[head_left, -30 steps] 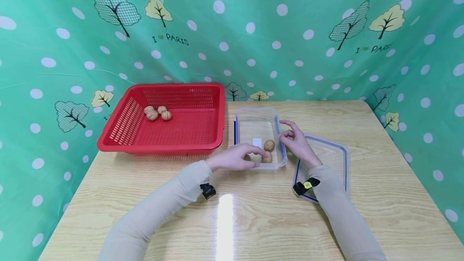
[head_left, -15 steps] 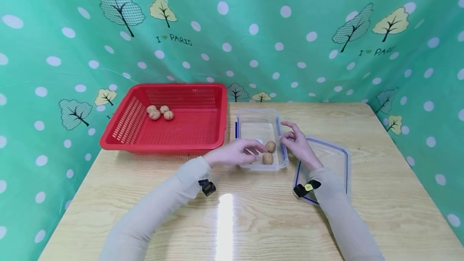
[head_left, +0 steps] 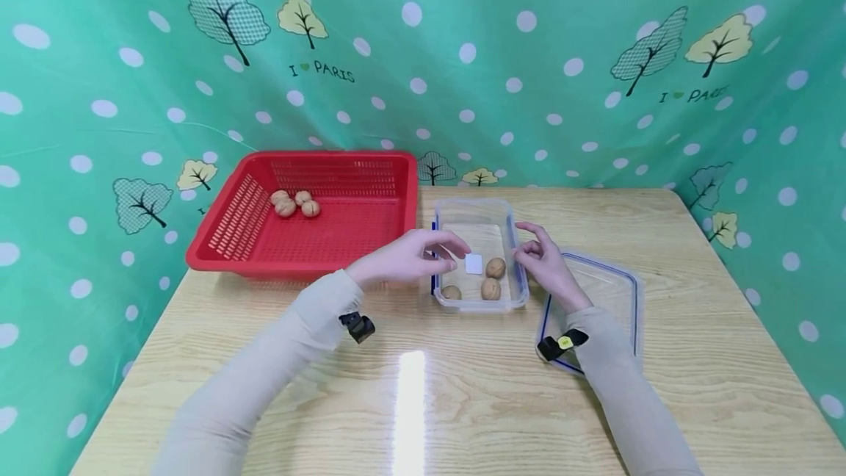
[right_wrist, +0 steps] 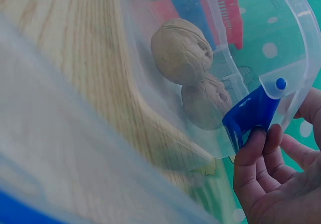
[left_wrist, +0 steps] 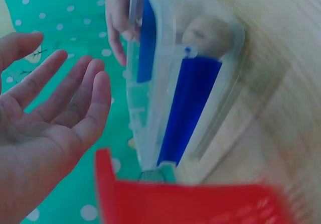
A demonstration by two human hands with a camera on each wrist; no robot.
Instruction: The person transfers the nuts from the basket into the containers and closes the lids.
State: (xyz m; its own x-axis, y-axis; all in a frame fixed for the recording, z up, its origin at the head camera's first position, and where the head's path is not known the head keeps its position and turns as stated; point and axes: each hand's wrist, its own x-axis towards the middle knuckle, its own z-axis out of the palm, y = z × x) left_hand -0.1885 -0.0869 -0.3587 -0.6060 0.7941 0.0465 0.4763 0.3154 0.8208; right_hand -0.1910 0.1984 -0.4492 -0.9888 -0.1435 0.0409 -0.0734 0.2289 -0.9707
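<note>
A clear plastic food container (head_left: 473,206) with blue side latches stands on the table. Three walnuts lie inside toward its near end, two together on the right (head_left: 490,289) and one by the near left corner (head_left: 452,292). Over the container's left rim hovers my left hand (head_left: 413,253), fingers spread and slightly bent; the left wrist view shows the palm (left_wrist: 55,128) holding nothing. My right hand (head_left: 545,263) grips the container's right side, with curled fingers at the blue latch (right_wrist: 253,116) in the right wrist view. A small white square (head_left: 473,264) shows inside the container.
At the left stands a red perforated basket (head_left: 350,267) with several walnuts (head_left: 286,207) in its left part. The clear lid (head_left: 611,292) with a blue seal lies right of the container, partly under my right forearm. A patterned green cloth (head_left: 463,94) hangs behind the table.
My left hand has drawn back leftward from the walnuts toward the container's left rim, uncovering the near left walnut. The right hand stays at the container's right side. The view has shifted slightly.
</note>
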